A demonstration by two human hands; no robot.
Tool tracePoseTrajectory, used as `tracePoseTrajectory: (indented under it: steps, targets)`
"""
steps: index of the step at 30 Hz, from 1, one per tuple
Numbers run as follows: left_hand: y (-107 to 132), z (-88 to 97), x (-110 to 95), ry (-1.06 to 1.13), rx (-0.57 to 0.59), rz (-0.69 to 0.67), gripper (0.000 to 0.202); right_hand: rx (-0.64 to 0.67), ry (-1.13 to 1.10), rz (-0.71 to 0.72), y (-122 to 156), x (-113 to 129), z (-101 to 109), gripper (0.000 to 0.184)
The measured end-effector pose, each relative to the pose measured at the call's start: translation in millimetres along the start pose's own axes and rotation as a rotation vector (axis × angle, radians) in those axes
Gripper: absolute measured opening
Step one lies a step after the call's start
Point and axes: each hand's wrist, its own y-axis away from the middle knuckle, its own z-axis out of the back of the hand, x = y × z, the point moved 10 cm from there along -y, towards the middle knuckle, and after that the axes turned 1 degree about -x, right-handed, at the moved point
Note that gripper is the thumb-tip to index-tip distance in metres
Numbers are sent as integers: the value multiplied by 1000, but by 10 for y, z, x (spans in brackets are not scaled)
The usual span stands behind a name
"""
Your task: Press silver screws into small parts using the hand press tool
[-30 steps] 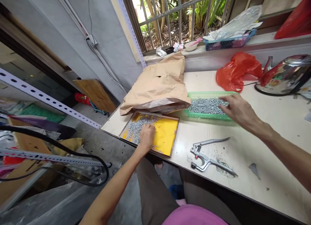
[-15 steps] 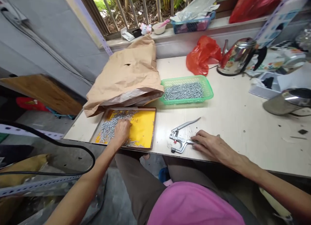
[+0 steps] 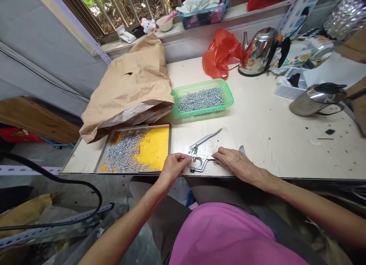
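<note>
Silver snap-fastener pliers (image 3: 202,161) lie on the table with their jaw facing left and the upper handle (image 3: 208,138) spread away. My right hand (image 3: 236,164) is closed on the lower handle, fingers covering most of it. At the jaw, by a small red part, my left hand (image 3: 174,166) has thumb and fingertips pinched together; what is between them is too small to make out. Left of that hand, a shallow tray (image 3: 169,143) with a yellow bottom holds a heap of small metal pins (image 3: 122,150). Behind, a green basket (image 3: 204,111) contains more small metal pieces.
A large brown paper bag (image 3: 128,82) lies behind the tray. Toward the back right are a red plastic bag (image 3: 219,55), a steel kettle (image 3: 257,53), a white box (image 3: 288,89) and a steel jug (image 3: 311,99). Small dark scraps (image 3: 330,131) dot the right side.
My left hand has left the pin heap in the tray and moved right to the jaw of the pliers. My right hand stays on the handle. The camera view has shifted.
</note>
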Motion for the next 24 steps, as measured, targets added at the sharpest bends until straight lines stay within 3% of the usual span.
tracePoseTrajectory:
  steps: [2, 6, 14, 24]
  targets:
    - [-14, -122, 118, 37, 17, 55, 28, 5, 7, -4, 9, -2, -2, 20]
    - [-71, -145, 221, 9, 34, 92, 25, 0, -23, -1, 26, -2, -5, 20]
    - [-117, -163, 266, -151, 95, 130, 24, -23, -21, -4, 43, -23, -24, 20]
    - [-112, -219, 269, -181, 139, 153, 24, -10, -31, -12, 63, 2, 43, 18]
